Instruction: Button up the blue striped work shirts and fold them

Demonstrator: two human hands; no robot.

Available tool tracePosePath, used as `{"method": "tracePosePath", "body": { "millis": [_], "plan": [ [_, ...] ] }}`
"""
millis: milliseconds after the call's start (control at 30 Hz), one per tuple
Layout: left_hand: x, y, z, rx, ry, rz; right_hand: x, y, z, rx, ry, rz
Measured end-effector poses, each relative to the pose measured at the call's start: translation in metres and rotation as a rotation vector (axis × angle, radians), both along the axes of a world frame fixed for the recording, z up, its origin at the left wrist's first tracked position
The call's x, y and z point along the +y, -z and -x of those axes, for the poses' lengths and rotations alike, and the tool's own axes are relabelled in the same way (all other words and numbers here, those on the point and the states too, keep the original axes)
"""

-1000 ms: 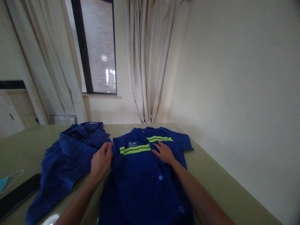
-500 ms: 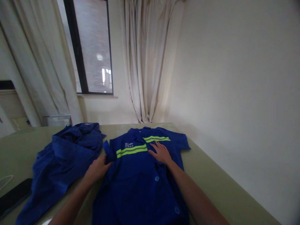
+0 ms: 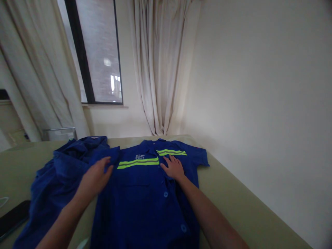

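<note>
A blue short-sleeved work shirt (image 3: 137, 197) lies front up, its collar at the far end. It has yellow-green reflective bands across the chest, a white logo and a row of buttons. My right hand (image 3: 174, 168) rests on the shirt front by the button edge, fingers spread. My left hand (image 3: 94, 178) is at the shirt's left sleeve (image 3: 112, 152), thumb and fingers apart with blue cloth showing between them. The sleeve is laid outward, overlapping a second, crumpled blue garment (image 3: 62, 173) on the left.
The pale green tabletop (image 3: 228, 197) runs to a white wall (image 3: 254, 103) on the right. A dark phone (image 3: 15, 218) and a bit of white cable (image 3: 3, 200) lie at the left edge. Behind are a window (image 3: 100, 52) and beige curtains (image 3: 160, 69).
My left hand has moved left, and the folded-up sleeve now lies spread outward. The chest band looks flatter and reaches further left. My right hand stays on the shirt front.
</note>
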State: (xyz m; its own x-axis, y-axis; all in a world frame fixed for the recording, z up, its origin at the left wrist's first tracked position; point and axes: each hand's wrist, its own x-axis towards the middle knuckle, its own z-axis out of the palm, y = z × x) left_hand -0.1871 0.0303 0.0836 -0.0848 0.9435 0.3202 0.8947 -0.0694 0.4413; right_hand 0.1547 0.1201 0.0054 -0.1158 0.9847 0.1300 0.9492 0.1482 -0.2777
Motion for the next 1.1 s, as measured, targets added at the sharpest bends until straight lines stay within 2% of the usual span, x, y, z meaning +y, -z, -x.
{"method": "tracePosePath", "body": {
  "millis": [67, 133, 200, 267, 367, 467, 567, 667, 767, 833, 900, 1000, 1100],
  "plan": [
    [-0.017, 0.0, -0.048, 0.011, 0.268, 0.242, 0.006, 0.0, 0.004, 0.015, 0.021, -0.007],
    [-0.04, 0.006, -0.095, 0.093, 0.441, 0.426, 0.011, -0.002, 0.004, 0.052, 0.04, -0.076],
    [-0.058, 0.017, -0.129, 0.171, 0.428, 0.55, 0.014, -0.004, 0.002, 0.117, 0.046, -0.231],
    [-0.064, 0.031, -0.143, 0.225, 0.371, 0.575, 0.014, -0.007, -0.001, 0.204, 0.035, -0.42],
    [-0.046, 0.053, -0.13, 0.272, 0.325, 0.464, 0.009, -0.015, -0.006, 0.352, -0.004, -0.64],
    [-0.019, 0.073, -0.098, 0.303, 0.336, 0.29, -0.012, -0.026, -0.011, 0.515, -0.06, -0.702],
    [0.001, 0.088, -0.075, 0.32, 0.34, 0.176, -0.065, -0.036, -0.016, 0.543, -0.236, -0.5],
    [0.014, 0.094, -0.066, 0.318, 0.344, 0.123, -0.135, -0.032, -0.019, 0.28, -0.499, -0.183],
    [0.027, 0.094, -0.062, 0.265, 0.349, 0.094, -0.186, -0.017, -0.02, 0.004, -0.503, -0.117],
    [0.034, 0.095, -0.057, 0.184, 0.352, 0.078, -0.2, -0.011, -0.025, -0.136, -0.463, -0.08],
    [0.036, 0.096, -0.049, 0.095, 0.366, 0.054, -0.201, -0.015, -0.041, -0.194, -0.424, -0.013],
    [0.026, 0.098, -0.035, 0.025, 0.404, 0.017, -0.198, -0.039, -0.083, -0.162, -0.387, 0.138],
    [0.002, 0.092, -0.028, 0.071, 0.436, 0.055, -0.199, -0.067, -0.123, -0.121, -0.352, 0.292]
  ]
}}
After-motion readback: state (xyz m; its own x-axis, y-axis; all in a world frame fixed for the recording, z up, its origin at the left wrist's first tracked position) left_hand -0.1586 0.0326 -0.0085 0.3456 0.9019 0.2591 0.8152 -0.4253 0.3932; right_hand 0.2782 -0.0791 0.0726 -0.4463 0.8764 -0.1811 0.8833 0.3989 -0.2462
